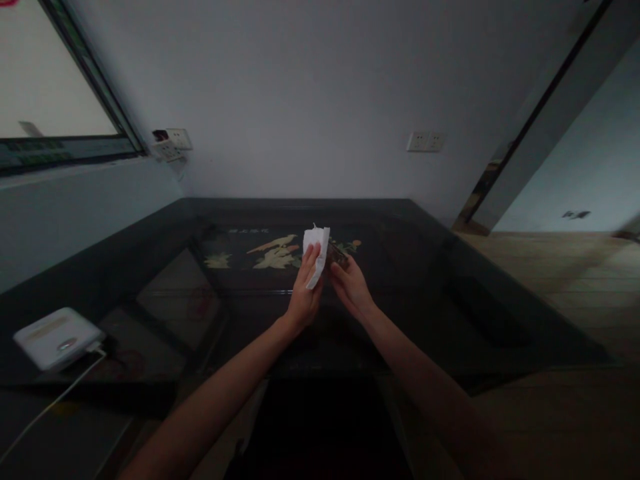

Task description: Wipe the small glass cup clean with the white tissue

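My left hand is raised above a dark glass-topped table and closed on a white folded tissue, which stands up between its fingers. Right beside it my right hand is closed round a small dark object that I cannot make out, pressed against the tissue. The two hands meet over the table's middle.
A painted bird-and-flower panel shows under the glass. A white box-shaped device with a white cable lies at the table's left. Wall sockets sit on the back wall, a window at left, wooden floor at right.
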The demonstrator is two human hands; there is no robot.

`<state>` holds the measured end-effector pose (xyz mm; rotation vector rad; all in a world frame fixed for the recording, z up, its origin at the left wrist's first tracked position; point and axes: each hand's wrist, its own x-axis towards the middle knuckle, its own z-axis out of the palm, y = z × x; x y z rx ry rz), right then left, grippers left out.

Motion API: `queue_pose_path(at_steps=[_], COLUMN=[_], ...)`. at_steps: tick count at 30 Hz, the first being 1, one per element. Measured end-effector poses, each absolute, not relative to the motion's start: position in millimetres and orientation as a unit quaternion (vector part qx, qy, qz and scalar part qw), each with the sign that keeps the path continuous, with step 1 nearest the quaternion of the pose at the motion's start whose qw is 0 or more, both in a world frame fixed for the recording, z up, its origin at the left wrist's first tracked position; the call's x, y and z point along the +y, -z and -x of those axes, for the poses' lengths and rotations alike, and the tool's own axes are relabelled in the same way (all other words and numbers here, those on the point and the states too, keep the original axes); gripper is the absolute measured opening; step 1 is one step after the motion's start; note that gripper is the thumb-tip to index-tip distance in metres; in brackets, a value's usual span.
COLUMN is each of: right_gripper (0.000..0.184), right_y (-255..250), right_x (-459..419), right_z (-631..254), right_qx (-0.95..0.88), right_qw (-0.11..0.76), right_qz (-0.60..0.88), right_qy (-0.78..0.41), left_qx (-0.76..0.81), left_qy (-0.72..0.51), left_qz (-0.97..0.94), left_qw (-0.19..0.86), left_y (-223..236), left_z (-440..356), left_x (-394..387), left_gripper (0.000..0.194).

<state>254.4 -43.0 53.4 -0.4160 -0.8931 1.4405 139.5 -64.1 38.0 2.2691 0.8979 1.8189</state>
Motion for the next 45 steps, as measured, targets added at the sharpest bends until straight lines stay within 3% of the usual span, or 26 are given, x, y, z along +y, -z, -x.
queue_pose_path(at_steps=[7, 14, 19, 30, 37, 42, 45], right_gripper=[0.039, 0.051, 0.05, 0.052, 0.057, 0.046, 0.056], right_y=[-57, -52, -54, -54, -52, -50, -52], right_x=[-40, -39, -43, -48, -47, -44, -46], right_z=[-255, -257, -257, -258, -256, -256, -256], right_qx=[-0.422, -0.413, -0.419, -0.412, -0.424, -0.409, -0.418], right_qw=[0.604, 0.621, 0.628, 0.644, 0.594, 0.606, 0.606], right_qz=[0.187, 0.226, 0.208, 0.192, 0.164, 0.2, 0.203], right_qy=[-0.65, -0.626, -0.622, -0.616, -0.664, -0.652, -0.645], left_qx=[0.38, 0.404, 0.402, 0.3, 0.239, 0.216, 0.264], left_qy=[-0.638, -0.663, -0.662, -0.605, -0.544, -0.492, -0.528], left_qz=[-0.661, -0.597, -0.599, -0.737, -0.792, -0.832, -0.802], left_qw=[0.111, 0.2, 0.204, 0.027, -0.14, -0.137, -0.084], left_y=[-30, -32, -30, -31, -36, -39, -38], left_z=[-131, -130, -133, -129, -125, -121, -121], left_x=[-52, -52, -56, -66, -56, -59, -58], left_gripper=[0.049, 0.048, 0.047, 0.051, 0.058, 0.049, 0.046])
